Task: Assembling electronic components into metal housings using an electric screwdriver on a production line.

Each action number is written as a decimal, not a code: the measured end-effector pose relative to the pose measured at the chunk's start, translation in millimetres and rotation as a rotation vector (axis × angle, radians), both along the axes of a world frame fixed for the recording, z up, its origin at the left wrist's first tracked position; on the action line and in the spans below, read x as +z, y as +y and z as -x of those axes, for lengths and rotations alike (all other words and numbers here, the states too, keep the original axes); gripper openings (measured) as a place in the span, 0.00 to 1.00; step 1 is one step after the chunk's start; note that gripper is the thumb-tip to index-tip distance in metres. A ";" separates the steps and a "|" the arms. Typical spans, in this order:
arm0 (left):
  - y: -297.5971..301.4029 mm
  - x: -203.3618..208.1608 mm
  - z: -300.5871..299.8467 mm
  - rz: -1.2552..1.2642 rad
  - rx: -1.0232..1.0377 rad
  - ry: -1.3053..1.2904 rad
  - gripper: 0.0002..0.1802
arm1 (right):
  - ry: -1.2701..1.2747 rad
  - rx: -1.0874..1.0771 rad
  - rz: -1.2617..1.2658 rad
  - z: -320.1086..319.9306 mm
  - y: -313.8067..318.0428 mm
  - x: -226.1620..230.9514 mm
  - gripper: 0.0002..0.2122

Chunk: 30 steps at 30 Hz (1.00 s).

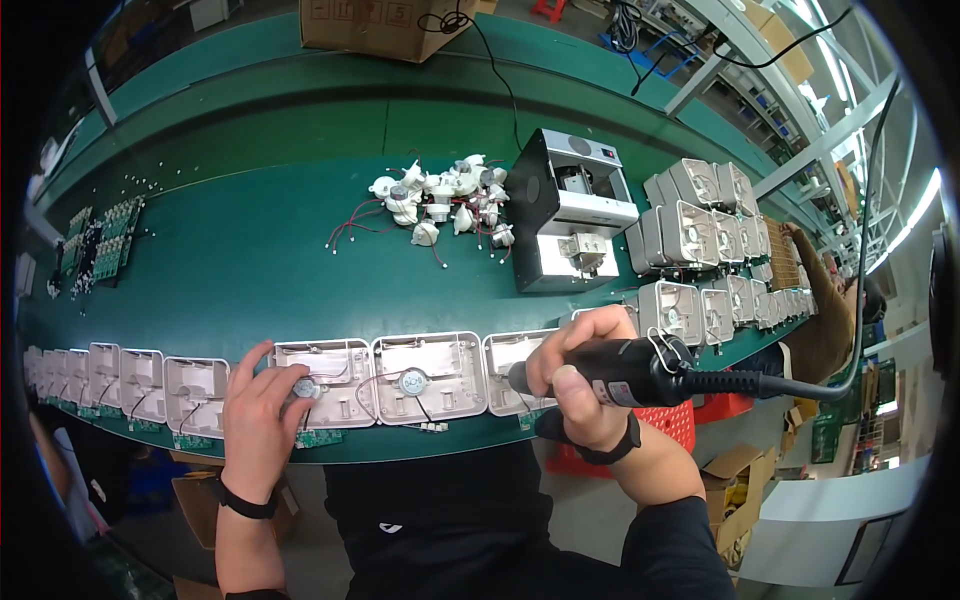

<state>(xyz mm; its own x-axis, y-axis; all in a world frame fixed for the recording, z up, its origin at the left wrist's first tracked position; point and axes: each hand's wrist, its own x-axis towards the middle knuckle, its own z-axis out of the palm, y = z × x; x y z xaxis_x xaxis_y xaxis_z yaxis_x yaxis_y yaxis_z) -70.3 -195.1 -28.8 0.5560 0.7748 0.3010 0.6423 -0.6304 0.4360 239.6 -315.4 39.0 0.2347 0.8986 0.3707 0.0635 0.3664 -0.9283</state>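
My left hand (262, 405) reaches over a white plastic housing (345, 400) in the row along the near table edge. Its thumb and index finger close around a small round grey part (306, 389) inside. A green circuit board (318, 438) lies below that housing. In my right hand (585, 400) is a black corded electric screwdriver (630, 368), held sideways with its tip end to the left. The tool is above another open housing (505, 375) and hides part of it. Between them, a middle housing (455, 365) holds a round grey part (412, 381) with wires.
More housings (195, 385) continue to the left. White wired parts (440, 195) are heaped mid-table beside a black-and-silver machine (575, 215). Stacked housings (690, 232) fill the right side, near another person (825, 290). Circuit boards (115, 240) lie far left. The tool's cord (862, 300) rises at right.
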 end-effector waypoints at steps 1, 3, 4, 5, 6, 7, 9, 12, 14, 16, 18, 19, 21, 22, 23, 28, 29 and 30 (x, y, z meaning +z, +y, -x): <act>0.5 0.0 -0.2 0.004 0.001 0.001 0.20 | 0.000 0.007 0.005 -0.2 0.8 -1.1 0.17; 0.2 2.7 -1.7 0.014 0.008 0.002 0.20 | 0.001 0.013 0.006 0.6 1.6 -3.5 0.17; 0.2 3.4 -2.4 0.018 0.011 0.003 0.20 | 0.003 0.019 0.003 1.0 2.3 -5.5 0.17; 0.4 3.1 -2.8 0.021 0.009 0.004 0.20 | 0.004 0.024 -0.001 1.2 2.9 -7.3 0.16; 0.5 2.3 -3.0 0.024 0.011 0.004 0.20 | 0.003 0.020 0.001 1.0 3.5 -9.4 0.16; 1.8 3.6 -3.9 0.024 0.009 0.003 0.20 | 0.007 0.017 0.007 0.1 4.5 -9.8 0.17; 3.2 6.8 -6.0 0.019 -0.003 -0.003 0.20 | 0.010 0.006 0.014 -3.5 4.8 -8.4 0.17; 1.3 10.2 -7.3 0.014 0.010 0.002 0.21 | 0.028 -0.002 0.036 -10.3 -2.3 -1.7 0.16; 0.9 11.3 -6.3 0.016 0.006 0.002 0.21 | 0.036 0.000 0.041 -19.0 -1.8 11.6 0.16; -1.1 10.9 -5.0 0.045 0.023 0.017 0.21 | 0.113 -0.112 -0.250 -40.0 2.8 37.4 0.13; -4.2 11.4 -4.6 0.052 0.023 0.022 0.21 | 0.041 -0.314 -0.318 -61.3 15.9 54.4 0.10; -2.4 12.0 -6.0 0.057 0.026 0.020 0.21 | 0.039 -0.319 -0.321 -73.6 23.5 60.2 0.10; 0.2 14.2 -8.7 0.059 0.023 0.022 0.21 | 0.000 -0.408 -0.289 -98.5 36.2 59.5 0.08; 0.6 14.9 -9.5 0.058 0.022 0.031 0.21 | 0.001 -0.409 -0.290 -106.8 42.8 57.1 0.08; 0.8 15.4 -10.0 0.058 0.021 0.041 0.20 | -0.024 -0.417 -0.285 -114.5 49.1 54.0 0.07; 0.9 15.5 -7.1 0.057 0.027 0.050 0.20 | -0.069 -0.450 -0.186 -112.4 58.5 51.0 0.05; 0.5 15.9 -5.5 0.061 0.040 0.056 0.20 | -0.064 -0.452 -0.143 -107.1 61.4 51.8 0.05; 0.6 16.3 -5.2 0.063 0.036 0.058 0.19 | -0.056 -0.438 -0.138 -100.1 59.4 51.2 0.05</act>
<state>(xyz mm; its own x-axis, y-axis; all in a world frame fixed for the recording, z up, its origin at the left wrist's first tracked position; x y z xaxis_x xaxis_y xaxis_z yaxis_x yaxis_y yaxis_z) -65.1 -194.5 -12.6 0.5423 0.8112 0.2190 0.6897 -0.5786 0.4353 339.6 -256.1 90.2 0.5572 0.6607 0.5030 0.2886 0.4139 -0.8634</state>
